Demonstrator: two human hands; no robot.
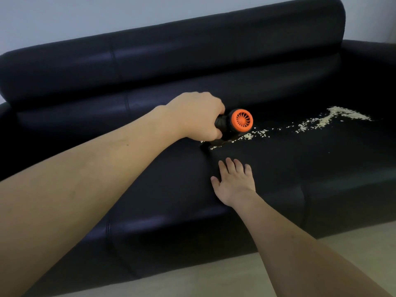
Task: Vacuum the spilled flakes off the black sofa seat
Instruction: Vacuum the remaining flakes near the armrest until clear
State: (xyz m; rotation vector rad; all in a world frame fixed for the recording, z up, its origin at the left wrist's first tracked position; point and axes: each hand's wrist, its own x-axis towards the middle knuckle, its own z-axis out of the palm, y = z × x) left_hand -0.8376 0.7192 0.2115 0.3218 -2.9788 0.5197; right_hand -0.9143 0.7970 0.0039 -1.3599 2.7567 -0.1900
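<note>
Left hand (198,116) grips the vacuum (233,124) (flakes (310,123) trailing rightward), right hand (234,182) flat, fingers spread, on the sofa seat (300,168) just below.

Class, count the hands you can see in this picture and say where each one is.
2. The left hand grips the handle of the handheld vacuum at the near end of the spilled flakes. The right hand rests flat, fingers spread, on the sofa seat in front of the vacuum.

Black sofa (171,67), pale flakes (317,122), black-and-orange vacuum (237,122)
</note>
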